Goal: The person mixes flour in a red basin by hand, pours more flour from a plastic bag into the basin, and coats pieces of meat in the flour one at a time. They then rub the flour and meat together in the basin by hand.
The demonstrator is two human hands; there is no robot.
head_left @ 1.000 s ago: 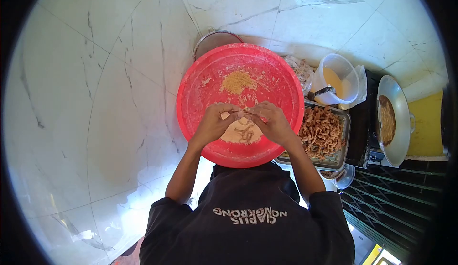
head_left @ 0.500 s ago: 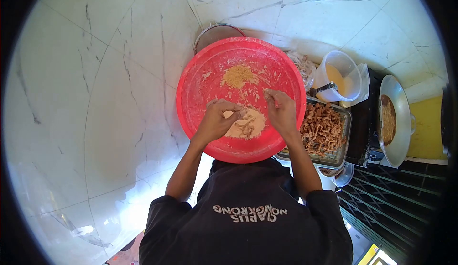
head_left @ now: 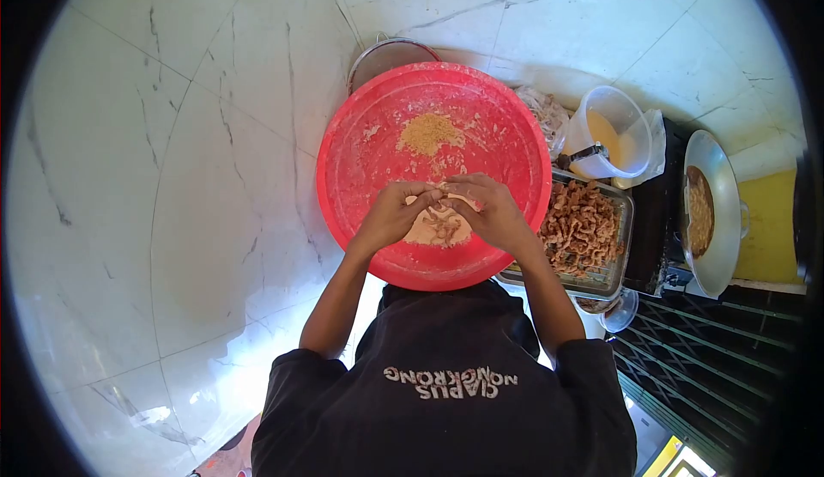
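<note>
Right hand point(head_left: 491, 212) is back from nearer the basin's point(head_left: 354, 155) right edge, meeting left hand point(head_left: 396, 215) over flour point(head_left: 417, 235); both pinched, contents unclear.

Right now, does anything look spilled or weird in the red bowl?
Just messy: pale bits are scattered inside the red bowl, outside the powder heap and yellowish crumb pile, rather than heaped together.

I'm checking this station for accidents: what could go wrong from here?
The right arm crosses the edge of the tray in this view and might bump it. The tub of yellow liquid stands beside that tray, so tipping could wet the browned pieces. The yellowish heap and pale powder share the basin and might mix.
</note>
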